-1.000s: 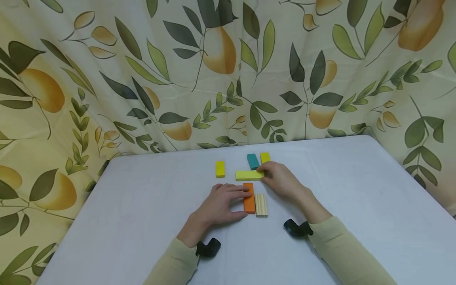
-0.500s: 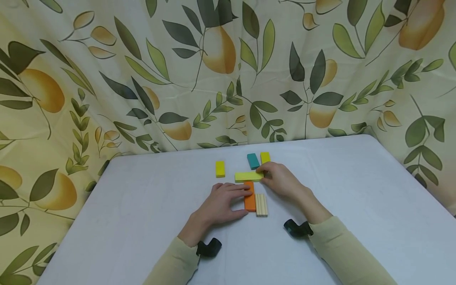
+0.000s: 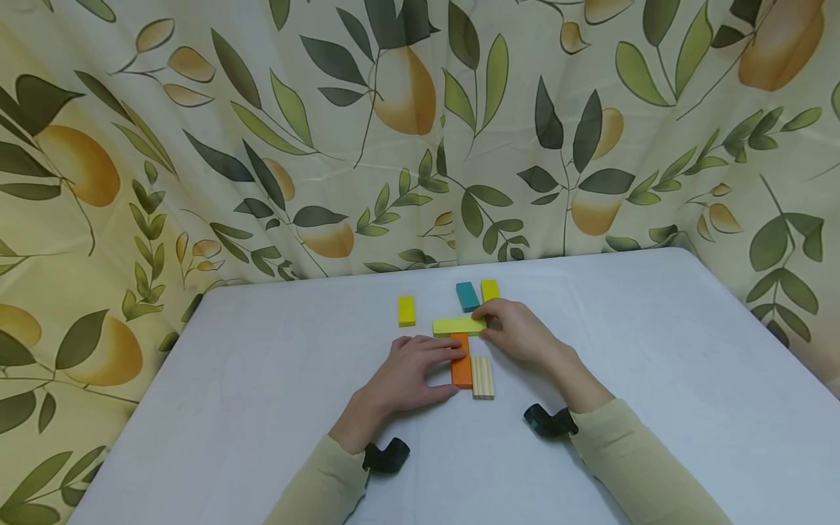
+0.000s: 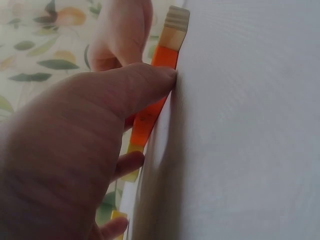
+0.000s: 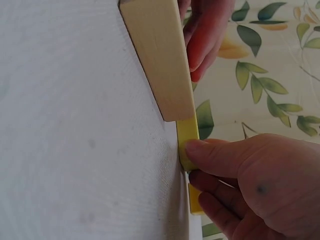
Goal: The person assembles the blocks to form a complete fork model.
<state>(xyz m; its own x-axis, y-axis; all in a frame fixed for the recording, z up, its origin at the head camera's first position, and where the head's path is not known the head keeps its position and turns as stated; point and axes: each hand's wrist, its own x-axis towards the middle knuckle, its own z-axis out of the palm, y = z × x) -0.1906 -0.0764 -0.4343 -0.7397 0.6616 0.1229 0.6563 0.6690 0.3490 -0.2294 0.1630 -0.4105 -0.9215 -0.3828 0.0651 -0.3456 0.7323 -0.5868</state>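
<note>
In the head view my left hand [image 3: 410, 373] holds an orange block [image 3: 462, 372], thumb at its near end and fingers over its far part. My right hand [image 3: 520, 333] pinches the right end of a long yellow-green block [image 3: 453, 327] lying crosswise. The orange block's far end meets that block's near side, roughly like a T. A ridged natural-wood block [image 3: 483, 378] lies along the orange one's right side. In the left wrist view my thumb presses the orange block [image 4: 145, 122]. The right wrist view has my thumb on the yellow-green block [image 5: 188, 135].
Beyond the hands lie a yellow block [image 3: 407, 311] to the left, a teal block [image 3: 467, 297], and another yellow block [image 3: 489, 289] partly near the right hand. A white-covered table [image 3: 262, 379] bears them all. A fruit-patterned curtain [image 3: 394, 182] hangs behind.
My left hand has slid the orange block slightly away from me, against the yellow-green block. The yellow-green block has shifted a little left and nearer. My right hand has barely moved.
</note>
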